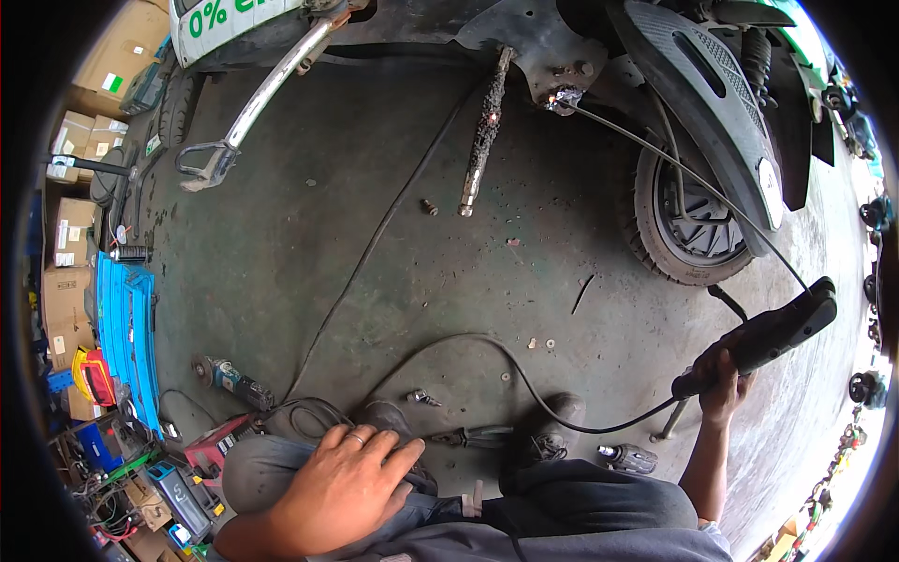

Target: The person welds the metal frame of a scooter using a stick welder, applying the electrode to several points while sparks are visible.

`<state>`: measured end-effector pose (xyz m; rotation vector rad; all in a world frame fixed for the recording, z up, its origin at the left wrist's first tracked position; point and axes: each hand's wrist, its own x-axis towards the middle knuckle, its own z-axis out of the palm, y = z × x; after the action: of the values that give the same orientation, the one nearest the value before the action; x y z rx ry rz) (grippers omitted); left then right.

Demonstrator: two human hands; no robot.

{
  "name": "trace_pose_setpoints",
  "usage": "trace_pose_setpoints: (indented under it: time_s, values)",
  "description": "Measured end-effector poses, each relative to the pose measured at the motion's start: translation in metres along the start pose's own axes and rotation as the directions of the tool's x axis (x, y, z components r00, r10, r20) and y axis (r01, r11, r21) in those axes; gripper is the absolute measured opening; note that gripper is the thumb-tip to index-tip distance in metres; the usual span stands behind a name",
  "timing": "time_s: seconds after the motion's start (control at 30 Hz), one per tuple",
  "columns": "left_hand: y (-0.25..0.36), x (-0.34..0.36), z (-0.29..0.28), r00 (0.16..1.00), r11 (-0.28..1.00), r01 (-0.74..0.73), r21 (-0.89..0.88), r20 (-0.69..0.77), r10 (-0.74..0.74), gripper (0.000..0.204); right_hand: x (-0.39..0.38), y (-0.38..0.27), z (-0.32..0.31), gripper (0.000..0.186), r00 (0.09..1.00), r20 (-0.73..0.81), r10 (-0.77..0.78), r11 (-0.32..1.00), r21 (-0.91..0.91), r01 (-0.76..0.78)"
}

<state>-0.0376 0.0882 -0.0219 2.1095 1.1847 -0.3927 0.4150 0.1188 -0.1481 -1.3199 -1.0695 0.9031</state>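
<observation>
My right hand (723, 389) is wrapped round the handle of a black welding electrode holder (773, 332), raised at the right. A long thin welding rod (691, 173) runs from its head up and left. The far tip of the rod meets a bright, shiny spot (564, 99) at the lower edge of a dark metal bracket (524, 42) under the vehicle. Beside that spot a rough, crusted metal bar (487, 136) hangs down from the bracket. My left hand (351, 482) lies empty on my left knee, fingers loosely spread, a ring on one.
A tyred wheel (698, 220) stands right of the bracket; a white side stand (281, 84) juts out at the left. On the floor lie an angle grinder (236, 382), pliers (479, 436), a tool (627, 458) and a black cable (510, 356). Blue panels (126, 332) and cartons line the left.
</observation>
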Motion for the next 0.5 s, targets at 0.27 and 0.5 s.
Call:
trace_pose_setpoints:
  time_s: [0.27,0.5]
  values:
    - [0.003,-0.002,0.003,1.000,1.000,-0.003,0.009,0.004,0.003,0.049,-0.004,0.014,0.033,0.020,0.989,0.115,0.093,0.991,0.083,-0.103]
    - [0.003,-0.002,0.003,1.000,1.000,0.009,0.004,0.007,-0.009,0.049,0.004,0.017,0.041,0.017,0.981,0.146,0.127,0.988,0.068,-0.138]
